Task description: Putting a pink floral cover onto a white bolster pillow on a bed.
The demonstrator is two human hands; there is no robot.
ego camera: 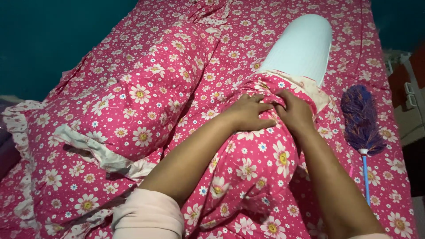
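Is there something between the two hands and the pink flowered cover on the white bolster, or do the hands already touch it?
Nothing visible stands between them. The left hand and the right hand both rest directly on the pink flowered cover, near its open edge, where the white bolster sticks out.
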